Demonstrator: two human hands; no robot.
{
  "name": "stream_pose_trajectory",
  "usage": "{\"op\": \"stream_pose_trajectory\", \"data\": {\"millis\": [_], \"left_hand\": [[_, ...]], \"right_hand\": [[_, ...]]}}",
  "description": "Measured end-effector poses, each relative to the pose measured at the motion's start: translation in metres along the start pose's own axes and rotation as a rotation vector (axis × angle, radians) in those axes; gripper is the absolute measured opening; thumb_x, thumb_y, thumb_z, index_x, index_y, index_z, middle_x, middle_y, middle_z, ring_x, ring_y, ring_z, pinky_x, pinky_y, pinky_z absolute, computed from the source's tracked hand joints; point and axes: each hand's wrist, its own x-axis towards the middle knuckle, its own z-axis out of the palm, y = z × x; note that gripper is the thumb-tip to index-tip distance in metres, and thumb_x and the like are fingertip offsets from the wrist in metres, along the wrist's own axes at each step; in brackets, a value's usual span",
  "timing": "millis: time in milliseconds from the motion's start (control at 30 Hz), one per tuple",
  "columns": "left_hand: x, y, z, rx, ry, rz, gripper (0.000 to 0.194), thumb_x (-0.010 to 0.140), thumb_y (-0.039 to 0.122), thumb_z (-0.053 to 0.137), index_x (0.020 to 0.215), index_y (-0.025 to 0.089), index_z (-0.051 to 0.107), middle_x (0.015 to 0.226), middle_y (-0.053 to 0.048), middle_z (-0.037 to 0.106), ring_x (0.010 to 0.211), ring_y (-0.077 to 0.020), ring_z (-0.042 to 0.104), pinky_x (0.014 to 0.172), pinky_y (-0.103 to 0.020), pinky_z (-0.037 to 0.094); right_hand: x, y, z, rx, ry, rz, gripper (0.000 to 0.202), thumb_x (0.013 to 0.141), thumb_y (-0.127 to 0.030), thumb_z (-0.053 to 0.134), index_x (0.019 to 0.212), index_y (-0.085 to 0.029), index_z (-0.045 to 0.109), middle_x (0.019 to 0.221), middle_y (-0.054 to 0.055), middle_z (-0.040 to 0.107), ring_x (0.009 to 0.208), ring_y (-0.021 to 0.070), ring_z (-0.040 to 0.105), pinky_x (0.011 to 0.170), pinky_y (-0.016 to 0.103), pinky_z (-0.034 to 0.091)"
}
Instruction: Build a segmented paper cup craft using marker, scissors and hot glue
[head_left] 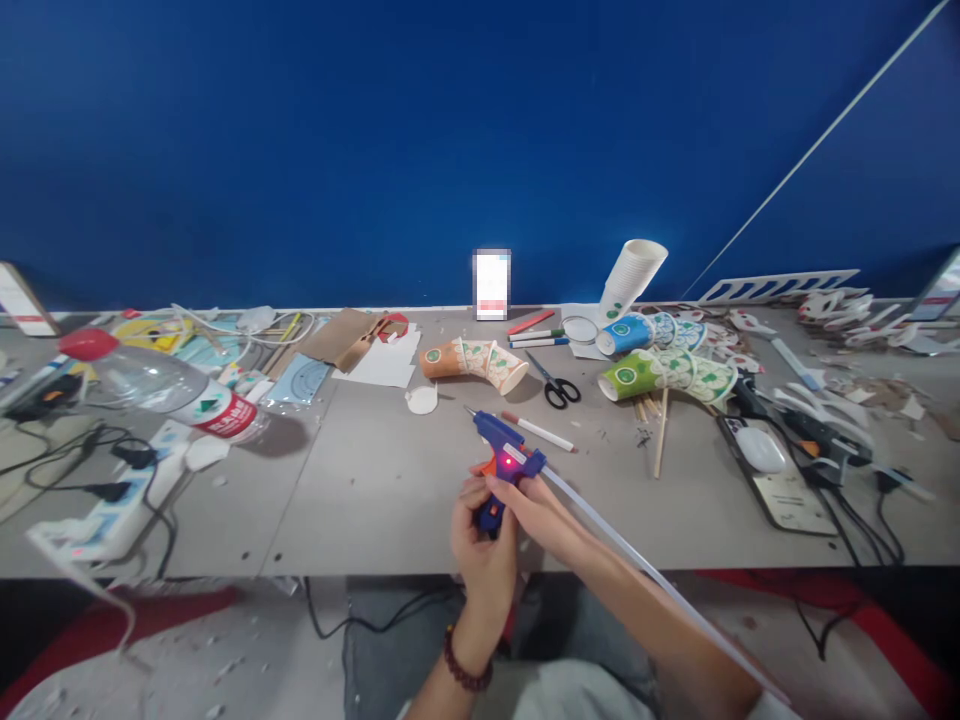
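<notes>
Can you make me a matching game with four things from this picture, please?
1. Blue plastic glue gun
2. Clear plastic bottle with red cap
3. Black-handled metal scissors
4. Stack of white paper cups

A. Between orange-patterned paper cups and green-patterned paper cups
B. Behind blue-patterned paper cups
C. In left hand and right hand
D. Near a white power strip

Pairs: 1-C; 2-D; 3-A; 4-B

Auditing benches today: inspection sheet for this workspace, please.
Surface: grey tabletop, scraps scattered
Things in use: blue glue gun, red light showing, long pale stick out its rear
Clutter: scissors, bottle, joined paper cups, white paper
Hands: left hand and right hand both on the glue gun
Cables: black cables on the tabletop, one hanging below; plugs in power strip at left
Surroundings: blue wall behind; lit screen, content blurred
</notes>
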Motion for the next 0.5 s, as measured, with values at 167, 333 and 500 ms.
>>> {"op": "stream_pose_trajectory", "data": {"millis": [167, 333, 500], "left_hand": [[-0.001, 0.004, -0.004, 0.029, -0.211, 0.101, 0.023, 0.089, 0.020, 0.058, 0.112, 0.018, 0.062, 0.111, -0.012, 0.068, 0.107, -0.0199, 0.065, 0.093, -0.037, 0.054], [0.016, 0.003, -0.023, 0.126, -0.459, 0.196, 0.028, 0.092, 0.017, 0.051, 0.119, 0.020, 0.059, 0.119, -0.012, 0.066, 0.112, -0.0202, 0.063, 0.094, -0.037, 0.053], [0.061, 0.003, -0.042, 0.363, -0.633, 0.200, 0.017, 0.092, 0.024, 0.051, 0.103, 0.019, 0.063, 0.091, -0.006, 0.070, 0.081, -0.0171, 0.067, 0.072, -0.029, 0.055]], "right_hand": [[0.004, -0.003, -0.014, 0.002, 0.014, -0.015, 0.033, 0.085, -0.045, 0.063, 0.103, -0.018, 0.068, 0.103, 0.009, 0.073, 0.099, 0.0255, 0.068, 0.093, 0.041, 0.054], [0.007, -0.012, -0.029, -0.058, 0.057, -0.060, 0.039, 0.076, -0.048, 0.071, 0.101, -0.017, 0.067, 0.097, 0.008, 0.074, 0.097, 0.0252, 0.069, 0.091, 0.041, 0.054], [0.010, -0.007, -0.037, 0.013, 0.015, -0.034, 0.044, 0.075, -0.050, 0.070, 0.104, -0.017, 0.064, 0.082, 0.005, 0.072, 0.072, 0.0211, 0.071, 0.071, 0.037, 0.057]]}}
